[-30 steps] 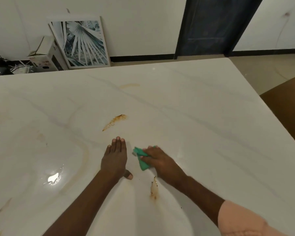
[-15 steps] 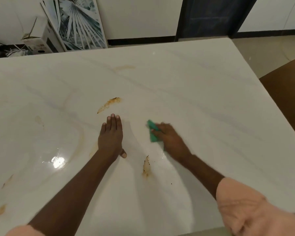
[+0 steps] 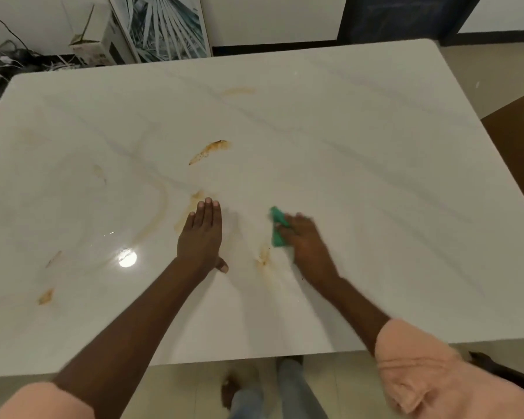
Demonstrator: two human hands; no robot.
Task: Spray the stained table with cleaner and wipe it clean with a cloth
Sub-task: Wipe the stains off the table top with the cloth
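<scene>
The right hand (image 3: 306,240) pressed a small folded green cloth (image 3: 277,228) onto the white marble-patterned table (image 3: 360,176) just right of the frame's centre, its fingers laid over the cloth and slightly curled on it; motion blur hid how tightly they gripped. The left hand (image 3: 201,237) lay flat on the tabletop near the centre, fingers straight and together, thumb spread, holding nothing.

The nearest mark, a small orange-brown smear (image 3: 263,258), sat just below and left of the cloth, between the two hands and closer to the right one, so a short pull toward the lower left looked like the likely next stroke. A longer orange-brown streak (image 3: 209,151) lay above the left hand, its long axis slanting from lower left up to the right, well apart from the cloth. A pale curved smear (image 3: 188,213) touched the left hand's fingertips (image 3: 208,204); that hand would probably need to lift for it to be wiped. Two small blotches (image 3: 46,296) sat at the lower left and a faint one (image 3: 238,91) near the far edge, so much wiping seemed to remain.

No spray bottle showed. A framed palm-leaf print (image 3: 164,25) and a cardboard box (image 3: 91,49) stood beyond the table at the upper left, and a brown chair (image 3: 521,140) at the right edge.
</scene>
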